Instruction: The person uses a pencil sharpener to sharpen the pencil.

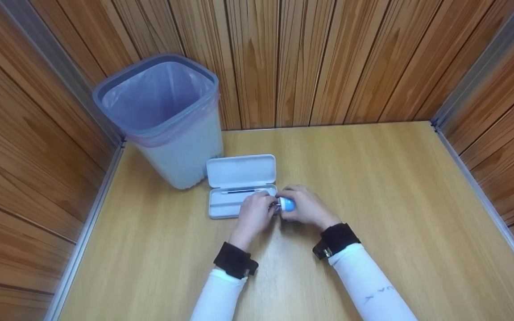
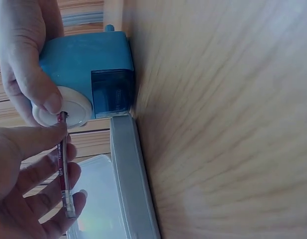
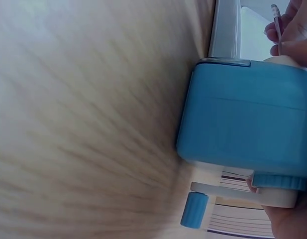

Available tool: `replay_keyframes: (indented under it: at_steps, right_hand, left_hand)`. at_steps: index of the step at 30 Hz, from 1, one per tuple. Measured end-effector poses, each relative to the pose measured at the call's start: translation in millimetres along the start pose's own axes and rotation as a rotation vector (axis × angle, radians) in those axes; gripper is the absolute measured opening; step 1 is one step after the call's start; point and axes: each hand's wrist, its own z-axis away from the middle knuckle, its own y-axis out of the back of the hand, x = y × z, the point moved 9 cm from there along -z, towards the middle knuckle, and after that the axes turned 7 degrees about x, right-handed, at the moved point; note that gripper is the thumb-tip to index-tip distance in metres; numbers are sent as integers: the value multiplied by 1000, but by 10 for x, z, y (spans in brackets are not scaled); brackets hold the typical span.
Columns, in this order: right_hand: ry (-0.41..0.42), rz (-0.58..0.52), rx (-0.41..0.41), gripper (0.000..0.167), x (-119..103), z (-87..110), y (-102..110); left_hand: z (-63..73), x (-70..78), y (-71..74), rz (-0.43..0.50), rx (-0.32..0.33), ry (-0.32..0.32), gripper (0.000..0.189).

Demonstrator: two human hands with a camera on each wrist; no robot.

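A blue crank pencil sharpener with a white round front stands at the right end of an open grey pencil case. My right hand grips the sharpener, its thumb against the round front in the left wrist view. Between thumb and fingers, my left hand pinches a slim dark red pencil with a clear end. The pencil's other end is at the hole in the front; how deep it sits is hidden. In the right wrist view, the crank handle sticks out from the sharpener's back.
Inside the case lies another slim pencil or pen. A lined waste bin stands behind the case at the left. Wood-panelled walls enclose the table at the back and both sides.
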Motion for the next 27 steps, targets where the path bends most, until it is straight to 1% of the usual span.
replay_keyframes:
  at_steps: [6,10,12,17,24,27]
  right_hand:
    - [-43,-14,-40,55,35,11,-37]
    - [-95,-26,-61,54,62,7,-50]
    - [-105,-25,-59,54,69,-5,-53]
    - [-77,-12,-27,54,49,-39,-45]
    - [-24,16,19,49,10,-26,-30]
    - [-37,17,18,49,14,-25,-32]
  left_hand:
    - [-7,26,-56,-16,-18,-22,9]
    - [-8,27,-68,-47,-13,-40,9]
    - [-15,19,-66,-68,-4,-45,8]
    - [-26,2,-48,-116,12,-55,8]
    - [-9,10,-71,-149,4,-74,7]
    - [-9,0,-77,-144,3,-70,7]
